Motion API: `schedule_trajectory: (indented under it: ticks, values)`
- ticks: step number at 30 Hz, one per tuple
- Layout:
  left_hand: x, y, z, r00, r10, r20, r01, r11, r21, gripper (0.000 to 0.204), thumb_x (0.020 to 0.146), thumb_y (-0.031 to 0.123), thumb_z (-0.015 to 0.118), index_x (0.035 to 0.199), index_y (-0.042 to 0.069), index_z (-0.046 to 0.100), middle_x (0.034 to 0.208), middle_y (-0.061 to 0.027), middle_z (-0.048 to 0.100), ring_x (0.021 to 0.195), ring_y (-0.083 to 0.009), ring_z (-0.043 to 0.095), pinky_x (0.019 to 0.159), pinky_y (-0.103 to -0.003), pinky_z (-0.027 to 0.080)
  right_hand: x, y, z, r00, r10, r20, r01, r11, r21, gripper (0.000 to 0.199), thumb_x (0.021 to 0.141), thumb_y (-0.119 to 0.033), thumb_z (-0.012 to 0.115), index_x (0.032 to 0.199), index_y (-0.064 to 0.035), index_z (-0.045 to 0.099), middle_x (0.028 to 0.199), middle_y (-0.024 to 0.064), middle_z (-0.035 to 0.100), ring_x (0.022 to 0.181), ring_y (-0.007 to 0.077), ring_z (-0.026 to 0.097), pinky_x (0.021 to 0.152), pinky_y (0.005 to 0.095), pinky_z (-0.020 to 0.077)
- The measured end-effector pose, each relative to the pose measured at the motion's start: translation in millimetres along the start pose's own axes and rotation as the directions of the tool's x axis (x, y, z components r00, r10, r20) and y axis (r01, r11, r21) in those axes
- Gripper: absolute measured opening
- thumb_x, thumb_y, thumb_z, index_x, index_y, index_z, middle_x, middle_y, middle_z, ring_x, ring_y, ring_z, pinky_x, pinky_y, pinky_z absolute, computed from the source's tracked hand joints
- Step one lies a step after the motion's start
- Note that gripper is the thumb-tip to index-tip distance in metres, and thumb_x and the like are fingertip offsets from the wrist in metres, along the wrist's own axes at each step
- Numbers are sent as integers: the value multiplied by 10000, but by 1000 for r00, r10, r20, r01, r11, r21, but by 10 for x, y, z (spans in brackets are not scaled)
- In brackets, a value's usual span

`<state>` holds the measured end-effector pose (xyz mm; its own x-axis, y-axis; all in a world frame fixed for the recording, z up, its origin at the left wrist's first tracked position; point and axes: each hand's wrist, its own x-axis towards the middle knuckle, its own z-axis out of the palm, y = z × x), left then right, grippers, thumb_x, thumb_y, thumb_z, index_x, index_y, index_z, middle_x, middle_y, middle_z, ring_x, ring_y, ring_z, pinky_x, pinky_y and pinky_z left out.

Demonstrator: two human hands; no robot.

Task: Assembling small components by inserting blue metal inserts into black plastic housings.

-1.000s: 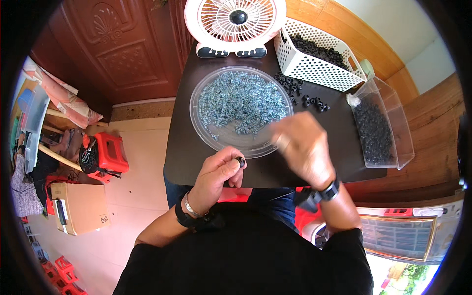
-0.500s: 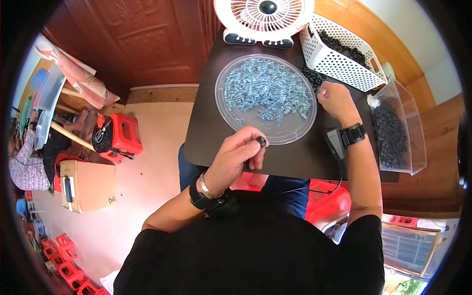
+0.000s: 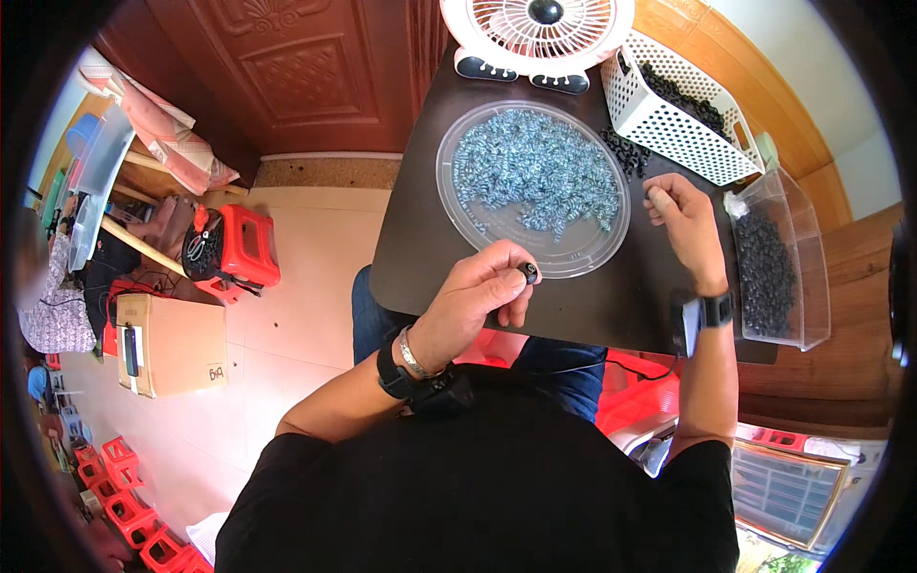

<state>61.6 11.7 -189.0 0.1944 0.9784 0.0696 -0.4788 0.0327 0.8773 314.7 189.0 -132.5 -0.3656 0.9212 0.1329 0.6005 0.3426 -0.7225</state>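
My left hand [image 3: 485, 294] is closed around a small black cylindrical piece [image 3: 528, 272] with a hole in its end, held between thumb and fingers at the near rim of a round clear plastic tray [image 3: 583, 265]. A heap of small bluish metal springs [image 3: 535, 167] fills most of that tray. Beyond its right rim, my right hand [image 3: 685, 218] is held over the table with thumb and fingertips pinched together. What sits between them, if anything, is too small to make out. Loose small black pieces [image 3: 628, 153] lie just past the right fingertips.
A white perforated basket [image 3: 669, 124] of black pieces stands at the back right of the dark table [image 3: 411, 258]. Nearer stands a clear plastic bin [image 3: 810, 286] with more black pieces [image 3: 764, 272]. A fan [image 3: 540, 38] is at the back; a red stool [image 3: 250, 246] stands left.
My right hand has drawn back slightly from the loose black pieces and turned, so its pinched fingertips now show. The left hand keeps its black piece. The whole view has shifted slightly.
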Motion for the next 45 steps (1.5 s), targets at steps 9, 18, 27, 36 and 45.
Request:
schedule_trajectory:
  ticks: [9, 18, 27, 36, 45]
  values:
    - [10, 38, 35, 1000, -29, -3, 29, 1000, -12, 271, 964, 280, 529, 1032, 18, 539, 726, -34, 513, 662, -116, 512, 612, -248, 424, -502, -735, 623, 929, -101, 357, -178, 723, 667, 138, 911, -60, 611, 1027, 4, 651, 832, 6, 631, 743, 80, 564, 699, 218, 462]
    - [12, 6, 30, 999, -2, -33, 1, 999, -33, 275, 960, 276, 529, 1023, 9, 530, 722, -37, 499, 658, -126, 504, 612, -261, 430, -525, -862, 655, 905, -149, 398, -154, 757, 635, 137, 906, -63, 620, 1018, 5, 662, 858, 21, 659, 759, 78, 573, 711, 218, 470]
    - [6, -4, 20, 1000, -6, -30, 6, 1000, 9, 295, 957, 293, 532, 1004, 3, 518, 725, -40, 501, 659, -129, 506, 603, -265, 423, -526, -914, 632, 885, -181, 429, -96, 830, 549, 124, 917, -74, 612, 997, 4, 663, 835, 14, 662, 746, 55, 546, 681, 215, 456]
    - [14, -14, 22, 1000, -1, -26, 2, 999, 32, 312, 955, 305, 542, 998, -3, 528, 722, -42, 503, 651, -129, 505, 596, -263, 419, -548, -956, 606, 890, -213, 402, -16, 868, 496, 109, 913, -71, 607, 949, 23, 651, 819, 48, 666, 768, 89, 599, 711, 259, 492]
    - [14, 3, 33, 1000, -1, -26, 3, 998, 69, 326, 961, 317, 536, 992, -7, 535, 712, -39, 503, 647, -125, 503, 595, -254, 411, -558, -940, 625, 904, -227, 362, 30, 879, 477, 96, 902, -62, 614, 926, 23, 652, 807, 61, 663, 754, 102, 611, 700, 264, 491]
